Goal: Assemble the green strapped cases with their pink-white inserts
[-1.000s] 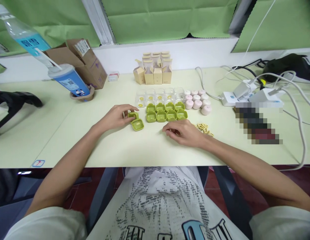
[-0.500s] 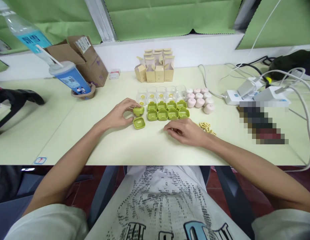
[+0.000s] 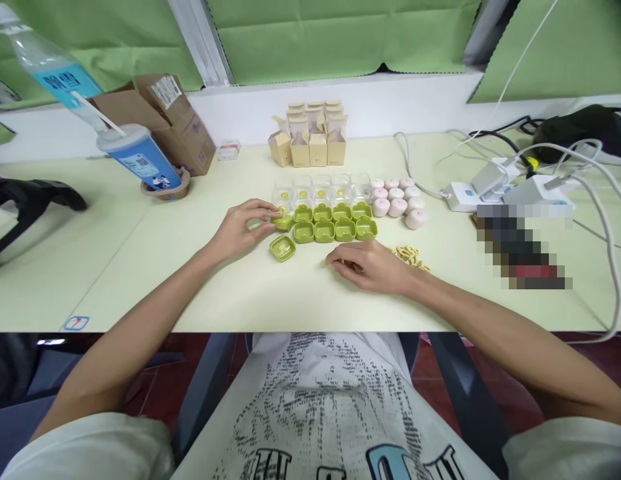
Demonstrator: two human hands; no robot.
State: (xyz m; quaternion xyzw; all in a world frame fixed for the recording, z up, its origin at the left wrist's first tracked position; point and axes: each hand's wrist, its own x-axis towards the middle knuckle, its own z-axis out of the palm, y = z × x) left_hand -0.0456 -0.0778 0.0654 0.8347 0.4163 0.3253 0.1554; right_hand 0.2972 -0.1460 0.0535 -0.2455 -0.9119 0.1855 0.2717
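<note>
Left hand (image 3: 240,230), one: narrow grip, thumb and fingertips closed on a green piece (image 3: 283,221) just left of the green dish block. Right hand (image 3: 369,265), one: fingers loosely curled, palm side down, on the table (image 3: 230,300) in front of the block; cannot tell whether anything lies inside it.

Green dishes (image 3: 325,231), eight, open side up, two rows of four. Loose green dish (image 3: 283,249), one, set near the held piece, tilted toward the front left. Clear containers (image 3: 321,190), five columns, behind the green dishes. Pink pots (image 3: 398,207), ten visible, grouped right of the containers. Yellow pieces (image 3: 406,253), one small heap, partly behind the right hand; count not clear. Cardboard boxes (image 3: 317,150), front row of four, more behind.
</note>
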